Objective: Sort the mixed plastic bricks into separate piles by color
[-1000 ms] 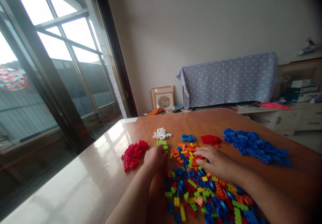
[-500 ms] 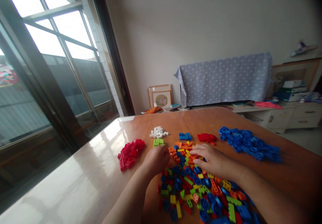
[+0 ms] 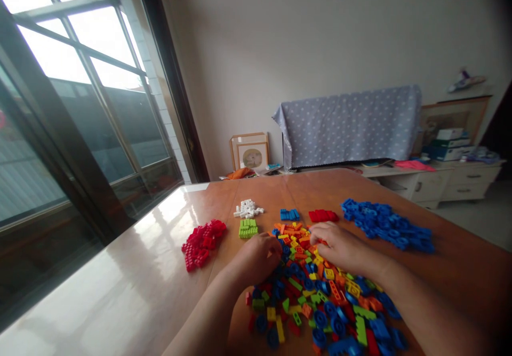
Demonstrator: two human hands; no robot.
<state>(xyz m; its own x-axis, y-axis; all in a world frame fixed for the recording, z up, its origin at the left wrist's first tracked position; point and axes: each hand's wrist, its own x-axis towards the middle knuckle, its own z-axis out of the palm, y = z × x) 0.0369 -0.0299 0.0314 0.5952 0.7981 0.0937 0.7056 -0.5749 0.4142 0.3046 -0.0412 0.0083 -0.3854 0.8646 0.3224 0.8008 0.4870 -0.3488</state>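
A mixed heap of toy building bricks [image 3: 306, 294] in orange, yellow, green, blue and red spreads across the table in front of me. My left hand [image 3: 262, 255] is at the heap's left edge, its fingers curled inward; whatever lies between the fingertips is hidden. Over the far right part of the heap, my right hand [image 3: 336, 244] has its fingers bent down, with the thumb apart, touching orange bricks. Lime green bricks [image 3: 248, 228] sit in a tidy block just beyond my left hand. Past my right fingers lie red bricks [image 3: 322, 216] in a row.
Sorted groups stand around the heap: white pieces [image 3: 248, 208], crimson bricks [image 3: 203, 244], a few blue bricks [image 3: 289, 215] and a large pile of blue pieces [image 3: 386, 224]. The brown table [image 3: 272, 188] is glossy. A cloth-covered object [image 3: 348, 127] stands behind it.
My left hand has shifted slightly right and nearer, uncovering more of the lime green bricks. The fingers of my right hand have bent further. The view has turned a little to the right.
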